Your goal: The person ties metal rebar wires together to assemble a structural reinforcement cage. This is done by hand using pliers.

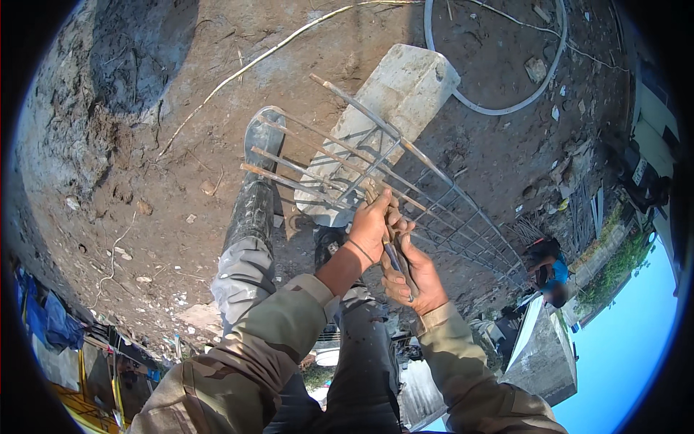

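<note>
A long steel rebar cage [434,192], its bars rusty at the near ends, slants across the ground and over a pale concrete block [416,87]. My right hand [421,281] is closed round the handles of a pair of pliers [394,257]. Just above it, my left hand [370,228] has its fingers closed at the upper end of the pliers, beside the cage bars. What those fingers pinch is hidden. The pliers' jaws are covered by my left hand and the bars.
My boot [264,137] stands on muddy ground left of the block. A pale hose [506,110] loops behind it. Toward the cage's far end crouches another person [549,267]. A pit [141,58] opens at upper left; a blue tarp [54,318] lies at lower left.
</note>
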`<state>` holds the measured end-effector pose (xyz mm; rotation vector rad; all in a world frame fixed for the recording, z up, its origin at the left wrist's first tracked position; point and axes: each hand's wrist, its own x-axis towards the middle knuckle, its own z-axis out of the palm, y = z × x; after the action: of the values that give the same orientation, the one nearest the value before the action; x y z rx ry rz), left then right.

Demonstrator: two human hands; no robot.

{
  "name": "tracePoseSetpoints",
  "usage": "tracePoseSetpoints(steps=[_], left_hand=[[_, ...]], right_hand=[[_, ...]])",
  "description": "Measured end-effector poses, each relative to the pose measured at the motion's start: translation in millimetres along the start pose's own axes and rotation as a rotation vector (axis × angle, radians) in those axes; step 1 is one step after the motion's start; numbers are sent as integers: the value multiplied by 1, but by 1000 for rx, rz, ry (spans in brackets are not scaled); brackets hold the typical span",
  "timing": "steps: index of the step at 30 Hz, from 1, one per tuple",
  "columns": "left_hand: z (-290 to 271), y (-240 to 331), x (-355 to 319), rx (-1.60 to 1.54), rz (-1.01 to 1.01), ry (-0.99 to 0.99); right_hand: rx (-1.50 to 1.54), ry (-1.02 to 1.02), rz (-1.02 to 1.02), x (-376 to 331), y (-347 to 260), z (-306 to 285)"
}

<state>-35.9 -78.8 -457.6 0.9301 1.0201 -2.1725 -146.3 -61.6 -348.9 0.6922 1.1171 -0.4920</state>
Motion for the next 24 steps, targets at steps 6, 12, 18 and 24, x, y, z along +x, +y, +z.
tracePoseSetpoints(steps=[6, 12, 18, 24], left_hand=[[20, -22, 15, 43, 145, 305], [30, -10, 1, -88, 79, 208], [13, -10, 1, 72, 114, 23], [22, -19, 13, -20, 198, 172]], right_hand=[[-1963, 561, -581, -25, -10, 25], [-1339, 605, -282, -13, -15, -1], [-265, 367, 103, -22, -8, 3], [-2398, 875, -936, -13, 20, 30]])
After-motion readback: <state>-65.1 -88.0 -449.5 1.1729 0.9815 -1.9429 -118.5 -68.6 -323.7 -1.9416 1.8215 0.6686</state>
